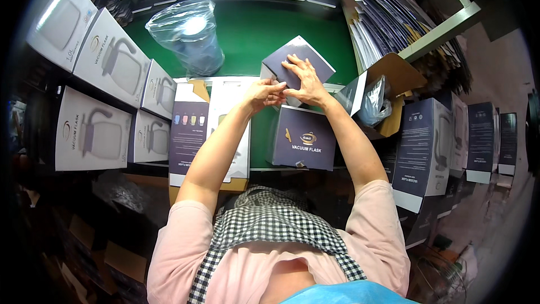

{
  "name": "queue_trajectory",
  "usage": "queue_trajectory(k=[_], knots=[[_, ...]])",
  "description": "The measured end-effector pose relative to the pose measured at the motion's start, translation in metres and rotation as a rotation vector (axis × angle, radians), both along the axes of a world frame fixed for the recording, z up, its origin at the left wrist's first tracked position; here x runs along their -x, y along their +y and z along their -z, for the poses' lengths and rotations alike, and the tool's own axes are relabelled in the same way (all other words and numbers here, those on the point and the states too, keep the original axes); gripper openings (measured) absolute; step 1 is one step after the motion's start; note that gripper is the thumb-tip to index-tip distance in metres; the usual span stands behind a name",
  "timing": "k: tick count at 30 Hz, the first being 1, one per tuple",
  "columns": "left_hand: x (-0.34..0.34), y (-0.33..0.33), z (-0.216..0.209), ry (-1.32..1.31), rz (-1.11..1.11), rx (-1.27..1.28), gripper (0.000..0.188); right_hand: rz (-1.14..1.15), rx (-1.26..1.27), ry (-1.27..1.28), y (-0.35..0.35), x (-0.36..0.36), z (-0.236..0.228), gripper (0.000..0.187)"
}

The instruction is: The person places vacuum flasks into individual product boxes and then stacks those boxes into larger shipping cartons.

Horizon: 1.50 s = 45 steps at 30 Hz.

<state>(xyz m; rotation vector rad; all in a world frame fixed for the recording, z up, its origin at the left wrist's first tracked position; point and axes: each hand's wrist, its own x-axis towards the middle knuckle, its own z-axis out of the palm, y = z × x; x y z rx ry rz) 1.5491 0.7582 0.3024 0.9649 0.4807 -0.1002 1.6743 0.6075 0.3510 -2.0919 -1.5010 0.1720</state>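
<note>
Two hands: both work on the dark purple carton (304, 138), the landmark at the green tabletop (247, 34) edge.
Right hand (306, 81): fingers spread flat on the carton's raised lid flap (301, 56), pressing, not closed around it.
Left hand (264, 93): grip curled, pinching the flap's near edge.
Flap: above the carton, tilted away.
Carton contents: hidden.
Bagged flask (188, 36): far left of carton, in clear plastic.
Open box (379, 98): right of carton, holding a plastic bag.

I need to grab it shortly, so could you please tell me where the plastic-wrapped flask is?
In the head view, the plastic-wrapped flask stands on the green table, upper left of both hands, beside the stacked white boxes.
</note>
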Motion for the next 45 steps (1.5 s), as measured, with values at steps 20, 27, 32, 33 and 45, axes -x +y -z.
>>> queue_trajectory(k=[20, 27, 32, 33, 45], knots=[[0.002, 0.026, -0.016, -0.218, 0.257, 0.014, 0.034, 0.050, -0.088, -0.004, 0.006, 0.004, 0.005, 0.052], [-0.011, 0.007, -0.045, -0.006, 0.085, -0.049, 0.022, 0.019, -0.098, -0.008, 0.005, 0.001, 0.014, 0.050], [-0.045, -0.007, -0.074, 0.109, 0.547, -1.072, 0.022, 0.001, -0.091, -0.130, 0.001, -0.004, 0.018, 0.054], [-0.048, -0.012, -0.081, -0.082, 0.857, -1.670, 0.023, 0.001, -0.091, -0.171, -0.002, -0.006, 0.020, 0.054], [-0.096, -0.200, -0.097, -0.406, 0.291, -1.506, 0.041, 1.181, -0.515, -0.455, -0.223, 0.048, -0.032, 0.079]])
